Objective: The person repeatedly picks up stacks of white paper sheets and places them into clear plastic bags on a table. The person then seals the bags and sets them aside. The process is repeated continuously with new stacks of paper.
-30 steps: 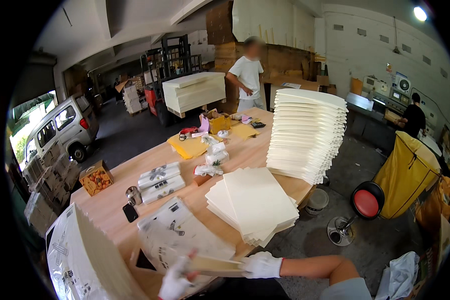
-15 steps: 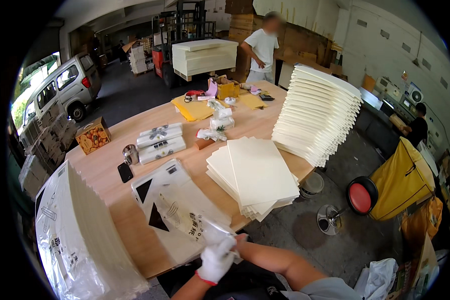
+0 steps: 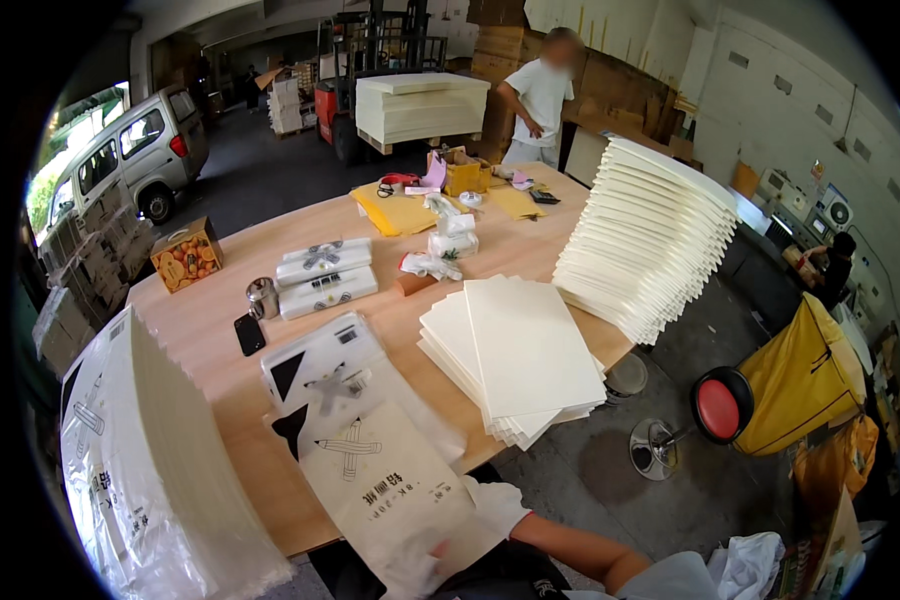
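Observation:
A clear printed plastic bag [image 3: 390, 485], which looks filled with flat cream sheets, is tilted over the table's near edge. My right hand [image 3: 500, 507], in a white glove with a red cuff, grips its right edge, the fingers partly behind it. At the bag's lower end, a blurred pinkish patch looks like part of my left hand [image 3: 438, 550]; its fingers cannot be made out. Under and beyond the bag lie flat plastic bags [image 3: 360, 350] with dark printed corners. To the right is a fanned stack of cream sheets [image 3: 530, 345].
A tall paper stack [image 3: 650, 240] leans at the table's right. Wrapped printed packs [image 3: 140, 460] are piled at left. Rolled bags [image 3: 325, 275], a metal canister [image 3: 261, 298], a phone [image 3: 249, 335] and a fruit box [image 3: 187, 257] lie about. A person [image 3: 540, 95] stands beyond; a stool [image 3: 722, 404] is right.
The printed bag has come up off the table toward me and now shows its face flat. My right hand has moved slightly right along its edge; my left glove has gone largely out of sight.

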Available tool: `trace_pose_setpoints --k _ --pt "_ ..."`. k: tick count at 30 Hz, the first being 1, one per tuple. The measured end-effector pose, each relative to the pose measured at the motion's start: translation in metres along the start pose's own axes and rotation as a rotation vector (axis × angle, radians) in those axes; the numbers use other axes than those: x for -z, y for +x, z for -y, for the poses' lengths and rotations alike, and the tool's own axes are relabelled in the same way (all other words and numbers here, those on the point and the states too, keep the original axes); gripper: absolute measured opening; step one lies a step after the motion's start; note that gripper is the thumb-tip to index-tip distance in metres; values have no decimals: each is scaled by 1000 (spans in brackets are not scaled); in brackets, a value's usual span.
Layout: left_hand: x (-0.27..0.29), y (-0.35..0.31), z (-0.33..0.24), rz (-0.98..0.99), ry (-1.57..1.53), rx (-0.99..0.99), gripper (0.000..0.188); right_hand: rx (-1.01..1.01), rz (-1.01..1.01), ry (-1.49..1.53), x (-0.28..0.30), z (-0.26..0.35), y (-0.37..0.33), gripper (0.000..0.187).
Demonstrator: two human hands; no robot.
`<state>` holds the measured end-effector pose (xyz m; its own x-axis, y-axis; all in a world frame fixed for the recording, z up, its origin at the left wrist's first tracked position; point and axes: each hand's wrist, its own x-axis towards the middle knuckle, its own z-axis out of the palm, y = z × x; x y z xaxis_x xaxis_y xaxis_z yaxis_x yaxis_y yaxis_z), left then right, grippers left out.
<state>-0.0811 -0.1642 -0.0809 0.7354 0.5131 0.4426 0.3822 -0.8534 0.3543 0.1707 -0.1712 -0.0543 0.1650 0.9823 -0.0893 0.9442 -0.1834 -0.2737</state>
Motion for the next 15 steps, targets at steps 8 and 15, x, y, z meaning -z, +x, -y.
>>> trace_pose_setpoints --k 8,15 --pt "78 -33 -23 -353 -318 837 11 227 217 -73 38 10 -62 24" --pt "84 -34 -31 -157 -381 712 11 338 543 -131 64 24 -71 34"
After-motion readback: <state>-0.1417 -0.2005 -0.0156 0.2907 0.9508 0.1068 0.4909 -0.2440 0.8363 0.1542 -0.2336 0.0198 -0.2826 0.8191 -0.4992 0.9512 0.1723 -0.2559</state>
